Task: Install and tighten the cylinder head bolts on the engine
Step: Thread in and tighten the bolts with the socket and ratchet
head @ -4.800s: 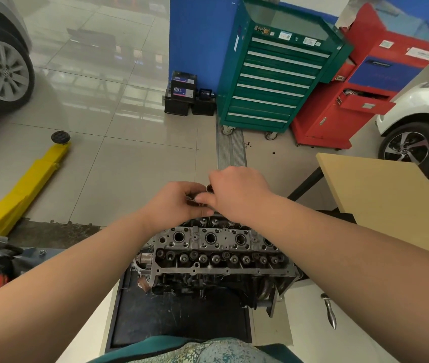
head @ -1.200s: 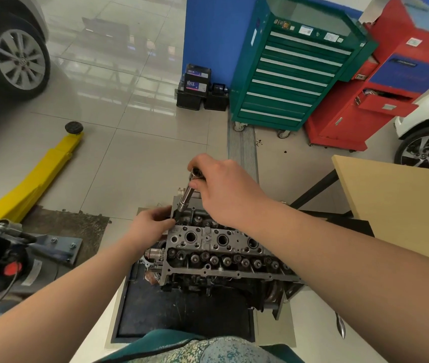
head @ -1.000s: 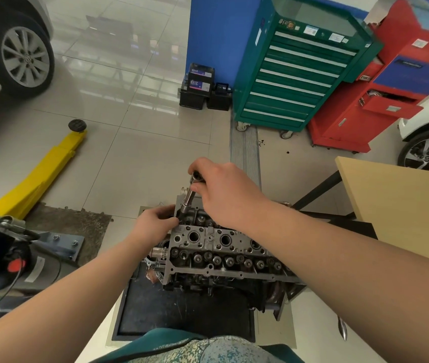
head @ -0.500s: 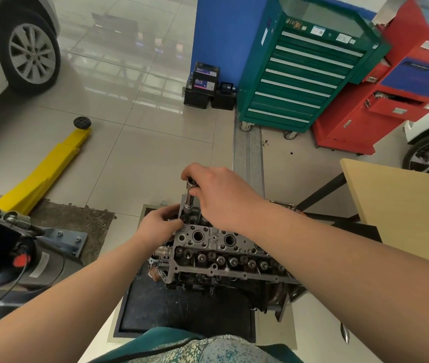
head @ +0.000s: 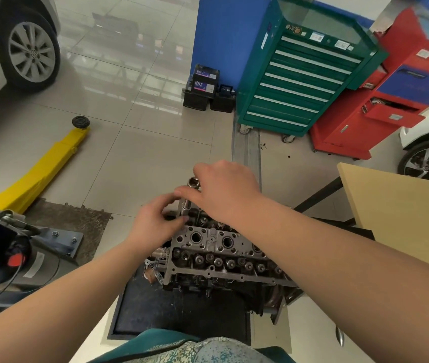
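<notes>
The grey cylinder head (head: pixel 224 252) sits on the engine over a black mat (head: pixel 176 318) in front of me. A long metal socket extension (head: pixel 187 199) stands nearly upright at the head's far left corner. My right hand (head: pixel 224 189) grips its upper end with curled fingers. My left hand (head: pixel 155 221) is at the tool's lower end, fingers curled beside the shaft at the head's far left edge. The bolt under the tool is hidden.
A yellow lift arm (head: pixel 40 169) lies on the floor at left, with a grey machine base (head: pixel 24 247) nearer. A green tool cabinet (head: pixel 302 74) and a red cabinet (head: pixel 391 100) stand behind. A wooden tabletop (head: pixel 402 218) is at right. Car wheels are at both sides.
My left hand has shifted up from the head's corner to the tool's lower shaft. My right hand stays on the tool's top, which now stands more upright.
</notes>
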{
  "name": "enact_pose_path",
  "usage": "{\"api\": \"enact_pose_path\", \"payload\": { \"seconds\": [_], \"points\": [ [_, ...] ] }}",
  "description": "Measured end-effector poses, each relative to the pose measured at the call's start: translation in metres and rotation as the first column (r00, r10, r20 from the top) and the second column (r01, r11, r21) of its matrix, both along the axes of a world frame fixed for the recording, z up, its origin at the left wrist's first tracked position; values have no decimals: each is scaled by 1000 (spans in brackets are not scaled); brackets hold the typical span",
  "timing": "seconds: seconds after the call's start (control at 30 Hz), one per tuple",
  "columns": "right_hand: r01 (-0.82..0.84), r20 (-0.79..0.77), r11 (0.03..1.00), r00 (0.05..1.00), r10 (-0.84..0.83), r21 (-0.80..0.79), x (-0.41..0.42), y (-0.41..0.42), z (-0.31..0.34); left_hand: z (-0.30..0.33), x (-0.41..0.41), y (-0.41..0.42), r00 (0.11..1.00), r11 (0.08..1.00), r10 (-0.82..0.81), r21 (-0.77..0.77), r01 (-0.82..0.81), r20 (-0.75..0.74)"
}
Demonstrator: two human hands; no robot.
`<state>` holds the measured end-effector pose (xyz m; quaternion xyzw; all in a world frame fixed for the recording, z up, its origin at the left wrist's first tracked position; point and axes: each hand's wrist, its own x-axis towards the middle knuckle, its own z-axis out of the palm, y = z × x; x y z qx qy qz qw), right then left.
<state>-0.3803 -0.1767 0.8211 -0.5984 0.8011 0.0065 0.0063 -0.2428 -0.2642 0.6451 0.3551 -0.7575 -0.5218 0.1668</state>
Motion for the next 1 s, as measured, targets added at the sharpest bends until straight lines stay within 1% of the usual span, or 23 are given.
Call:
{"api": "enact_pose_path", "payload": {
  "seconds": [0.03, 0.1, 0.13, 0.2, 0.27, 0.3, 0.33, 0.4, 0.43, 0.47, 0.5, 0.53, 0.57, 0.6, 0.63, 0.7, 0.77, 0.8, 0.87, 0.93, 1.0],
  "points": [
    [-11, -31, 1000, 999, 12, 19, 0, -1, 2, 8, -1, 0, 998, 998, -28, -60, 24, -54],
    [-43, -66, 998, 997, 47, 53, -1, -3, 5, 27, -3, -2, 989, 991, -101, -104, 89, -111],
    [-72, -49, 996, 996, 75, 58, -3, -3, 7, 35, -5, -3, 986, 986, -130, -117, 117, -106],
    [-161, 64, 985, 985, 157, 63, -7, -2, 15, 47, -7, -8, 980, 970, -194, -160, 184, -48],
    [-241, 135, 965, 965, 227, 102, -10, -1, 22, 52, -8, -13, 964, 955, -267, -129, 266, 3],
    [-245, 122, 962, 965, 230, 123, -10, -1, 23, 53, -8, -14, 956, 952, -293, -99, 291, -3],
    [-220, 87, 967, 974, 210, 129, -10, -3, 22, 56, -8, -14, 954, 953, -299, -70, 296, -31],
    [-120, -33, 984, 992, 126, 132, -8, -7, 21, 63, -9, -13, 961, 969, -244, -60, 238, -129],
    [-82, -83, 987, 992, 94, 135, -6, -8, 19, 66, -11, -13, 964, 976, -211, -91, 199, -163],
    [-76, -101, 990, 991, 89, 122, -6, -9, 18, 70, -12, -13, 968, 974, -195, -146, 172, -160],
    [-100, -71, 989, 992, 108, 105, -6, -8, 17, 73, -13, -14, 972, 966, -198, -195, 172, -124],
    [-138, -12, 985, 990, 140, 103, -6, -7, 18, 75, -14, -15, 972, 957, -222, -208, 201, -83],
    [-183, 46, 977, 983, 179, 112, -8, -5, 20, 77, -14, -16, 963, 952, -260, -188, 244, -66],
    [-221, 73, 965, 974, 213, 139, -9, -4, 22, 79, -13, -17, 952, 946, -298, -158, 285, -66],
    [-233, 67, 961, 972, 225, 152, -9, -3, 23, 82, -11, -16, 943, 941, -323, -132, 312, -73],
    [-176, -9, 976, 984, 179, 130, -8, -5, 22, 87, -10, -13, 943, 946, -314, -122, 300, -110],
    [-100, -133, 987, 984, 117, 125, -3, -7, 20, 89, -12, -10, 958, 959, -247, -180, 220, -145],
    [-102, -148, 988, 982, 118, 113, -2, -8, 19, 90, -14, -11, 969, 959, -215, -216, 185, -124],
    [-162, -80, 982, 982, 170, 100, -3, -8, 18, 90, -16, -14, 978, 962, -192, -212, 172, -77],
    [-221, 2, 966, 975, 222, 134, -8, -7, 20, 90, -15, -16, 967, 961, -242, -156, 228, -76],
    [-210, -2, 967, 977, 212, 148, -13, -6, 21, 91, -13, -15, 957, 962, -267, -97, 256, -112]
  ]
}}
